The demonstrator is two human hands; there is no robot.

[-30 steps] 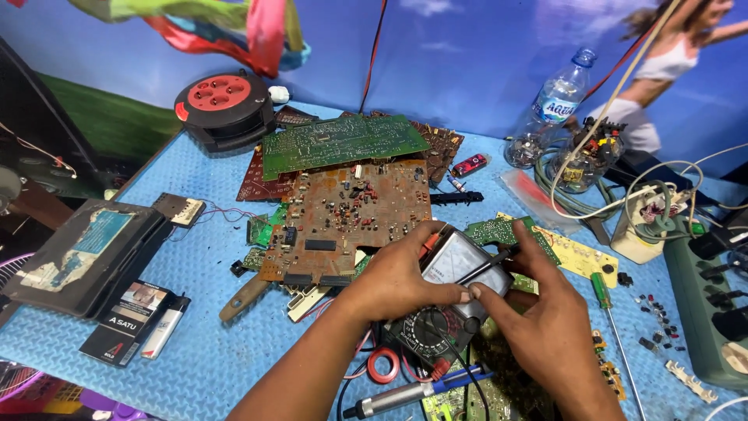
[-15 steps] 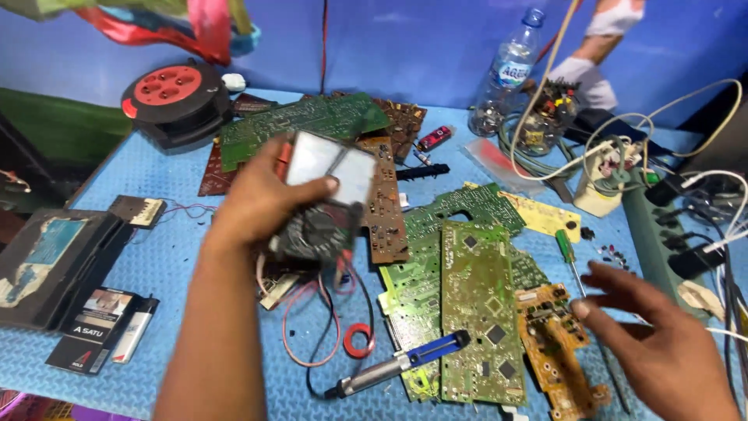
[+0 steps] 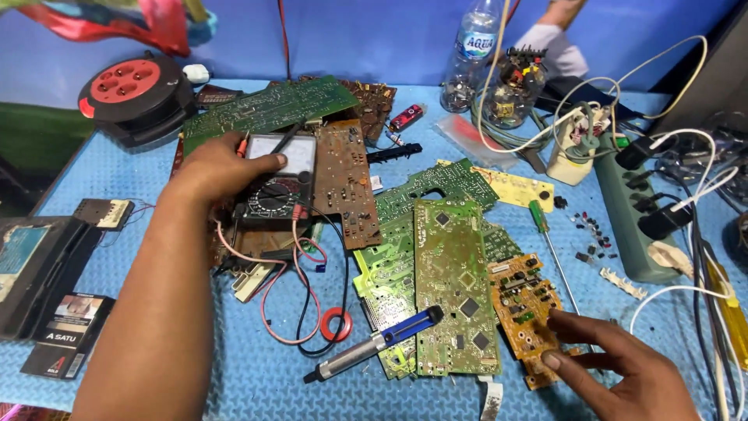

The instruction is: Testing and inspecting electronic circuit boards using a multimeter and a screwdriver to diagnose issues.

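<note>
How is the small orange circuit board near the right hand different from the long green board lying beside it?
The small orange circuit board is short, with an uneven outline; the long green board is a taller rectangle. The orange board carries raised parts; the green board shows flat black chips. The right hand touches the orange board's lower edge, while no hand touches the green board. Both lie flat on the blue mat.

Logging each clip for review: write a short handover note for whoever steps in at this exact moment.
Left hand: grips the analog multimeter resting on the brown boards, its red and black leads trailing loose.
Right hand: open, fingers on the small orange circuit board.
Nearby: green board, desoldering pump, green-handled screwdriver.
Done: meter set down at left.
Left: leads not yet on any board.
</note>
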